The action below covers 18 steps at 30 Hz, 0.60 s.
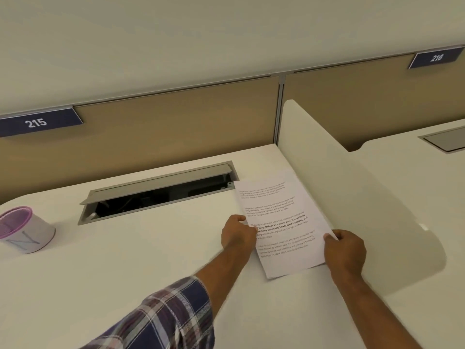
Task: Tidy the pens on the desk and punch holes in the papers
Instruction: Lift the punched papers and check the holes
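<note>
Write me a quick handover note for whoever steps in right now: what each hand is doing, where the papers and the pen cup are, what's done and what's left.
Left hand: grips the left edge of the printed papers.
Right hand: pinches their lower right edge.
Papers: at the right end of the desk, beside the white divider, just right of the open cable tray.
Pen cup: far left of the desk; its contents cannot be seen from here.
Done: no loose pens show on the desk.
Left: no hole punch is in view and no punched holes are visible in the papers, so punching looks still to do.
</note>
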Each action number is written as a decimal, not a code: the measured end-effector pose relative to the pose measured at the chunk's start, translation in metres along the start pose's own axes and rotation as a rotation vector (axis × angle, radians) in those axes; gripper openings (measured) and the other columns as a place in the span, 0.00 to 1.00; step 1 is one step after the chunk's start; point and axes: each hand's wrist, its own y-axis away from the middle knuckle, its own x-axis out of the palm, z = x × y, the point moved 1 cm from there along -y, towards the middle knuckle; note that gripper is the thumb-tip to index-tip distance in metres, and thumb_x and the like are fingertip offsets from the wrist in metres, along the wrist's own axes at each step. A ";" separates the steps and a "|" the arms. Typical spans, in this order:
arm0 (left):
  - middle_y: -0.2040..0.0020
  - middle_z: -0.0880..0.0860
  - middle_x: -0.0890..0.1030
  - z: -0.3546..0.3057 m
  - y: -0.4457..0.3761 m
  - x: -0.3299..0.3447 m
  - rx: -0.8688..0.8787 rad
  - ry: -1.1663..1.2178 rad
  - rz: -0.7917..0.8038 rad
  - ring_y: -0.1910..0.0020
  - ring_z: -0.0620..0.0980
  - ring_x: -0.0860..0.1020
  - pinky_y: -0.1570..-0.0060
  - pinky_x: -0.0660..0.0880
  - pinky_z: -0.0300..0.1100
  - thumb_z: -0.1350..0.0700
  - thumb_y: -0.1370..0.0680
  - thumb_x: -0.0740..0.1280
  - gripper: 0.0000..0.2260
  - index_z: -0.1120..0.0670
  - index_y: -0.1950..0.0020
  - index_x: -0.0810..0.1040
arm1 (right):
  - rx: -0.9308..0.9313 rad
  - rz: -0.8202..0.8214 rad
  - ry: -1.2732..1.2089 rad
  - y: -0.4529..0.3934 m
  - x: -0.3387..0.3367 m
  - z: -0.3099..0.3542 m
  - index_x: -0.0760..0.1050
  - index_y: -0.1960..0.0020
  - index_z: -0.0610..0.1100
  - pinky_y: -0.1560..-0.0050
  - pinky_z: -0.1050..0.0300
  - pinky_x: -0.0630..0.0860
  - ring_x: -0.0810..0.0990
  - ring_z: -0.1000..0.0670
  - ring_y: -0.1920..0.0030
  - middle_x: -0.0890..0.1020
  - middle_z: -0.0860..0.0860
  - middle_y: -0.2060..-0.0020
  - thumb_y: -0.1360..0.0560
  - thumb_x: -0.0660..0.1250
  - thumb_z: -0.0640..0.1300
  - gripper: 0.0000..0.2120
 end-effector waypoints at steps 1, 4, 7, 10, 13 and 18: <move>0.44 0.51 0.80 0.001 -0.003 0.002 0.010 -0.031 -0.006 0.51 0.51 0.80 0.48 0.81 0.47 0.58 0.25 0.71 0.16 0.51 0.39 0.73 | 0.001 -0.002 0.017 -0.002 0.002 -0.001 0.81 0.58 0.35 0.56 0.53 0.74 0.81 0.38 0.58 0.84 0.39 0.59 0.28 0.67 0.35 0.04; 0.43 0.51 0.81 0.003 -0.008 0.006 0.029 -0.099 -0.031 0.52 0.50 0.80 0.53 0.81 0.44 0.57 0.24 0.70 0.15 0.50 0.40 0.73 | 0.014 0.001 0.059 -0.005 0.006 -0.002 0.80 0.60 0.35 0.58 0.55 0.73 0.81 0.39 0.60 0.84 0.39 0.60 0.28 0.66 0.34 0.05; 0.44 0.51 0.81 0.004 -0.008 0.010 0.047 -0.157 -0.056 0.54 0.49 0.78 0.60 0.77 0.41 0.57 0.25 0.69 0.16 0.49 0.38 0.73 | 0.036 0.013 0.083 -0.007 0.006 -0.002 0.78 0.64 0.36 0.61 0.56 0.73 0.80 0.39 0.61 0.83 0.42 0.64 0.29 0.65 0.33 0.06; 0.43 0.51 0.82 0.004 -0.007 0.013 0.066 -0.220 -0.069 0.50 0.51 0.80 0.51 0.80 0.45 0.55 0.26 0.70 0.17 0.49 0.37 0.74 | 0.020 0.015 0.130 -0.007 0.004 0.000 0.79 0.60 0.37 0.61 0.57 0.71 0.80 0.40 0.60 0.84 0.42 0.60 0.29 0.64 0.34 0.05; 0.41 0.50 0.81 0.004 -0.008 0.013 0.091 -0.290 -0.080 0.44 0.53 0.80 0.43 0.78 0.48 0.54 0.26 0.70 0.19 0.50 0.36 0.74 | -0.035 -0.011 0.224 -0.003 0.003 0.002 0.78 0.46 0.38 0.53 0.53 0.75 0.81 0.39 0.50 0.83 0.41 0.49 0.26 0.66 0.38 0.10; 0.37 0.51 0.79 0.009 -0.009 0.014 0.140 -0.390 -0.068 0.38 0.53 0.76 0.40 0.75 0.48 0.49 0.28 0.72 0.24 0.51 0.32 0.74 | -0.184 0.001 0.502 0.006 -0.003 0.009 0.72 0.38 0.36 0.47 0.45 0.74 0.78 0.36 0.45 0.80 0.39 0.45 0.27 0.70 0.44 0.21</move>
